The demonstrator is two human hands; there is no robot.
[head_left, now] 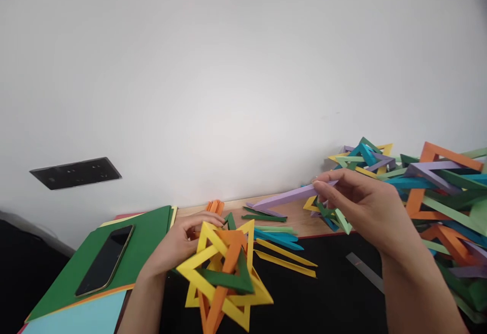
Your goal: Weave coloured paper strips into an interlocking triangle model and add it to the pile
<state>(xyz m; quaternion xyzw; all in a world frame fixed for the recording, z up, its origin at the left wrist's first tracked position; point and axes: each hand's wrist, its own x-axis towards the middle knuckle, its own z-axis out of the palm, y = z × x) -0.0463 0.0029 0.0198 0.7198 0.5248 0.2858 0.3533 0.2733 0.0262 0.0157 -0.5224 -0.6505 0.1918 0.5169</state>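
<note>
A folded purple paper strip (287,197) is pinched between the thumb and fingertips of my right hand (353,202), raised over the wooden strip of the table. My left hand (186,240) is closed at the upper left of a paper star (224,273) made of interlocked yellow, orange and green folded strips. Part of its fingers hides behind the star. Just right of the star lie yellow folded strips (287,260), blue strips (279,237) and dark green strips (264,215). Some orange strips (215,206) stand behind my left hand.
On the left, a phone (106,260) rests on a stack of coloured paper (148,232). Many finished paper stars (445,197) are heaped on the right against the wall. A grey ruler-like strip (365,271) lies on the black surface. A black socket panel (76,173) is on the wall.
</note>
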